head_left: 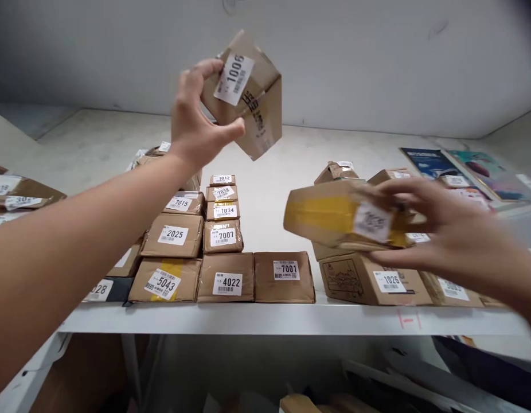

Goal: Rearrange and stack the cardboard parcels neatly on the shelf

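Note:
Raised high above the shelf, my left hand (200,112) grips a small cardboard box (263,109) by its side, the thumb below and fingers on top. Its white label reads 1006, and the box is tilted. My right hand (433,229), blurred by motion, is closed around the end of a second cardboard box (321,212) wrapped with yellow tape. That box's label is too smeared to read. It is held in front of the right-hand stack, left of the box labelled 1026 (392,282). Below both hands, the box labelled 7001 (287,278) sits on the shelf.
A white shelf (265,318) carries several labelled boxes. Stacks rise at left, including box 2025 (173,235) and box 7007 (223,236); box 4022 (226,281) stands beside 7001. Posters (493,166) hang at right. Dim parcels lie on a lower level.

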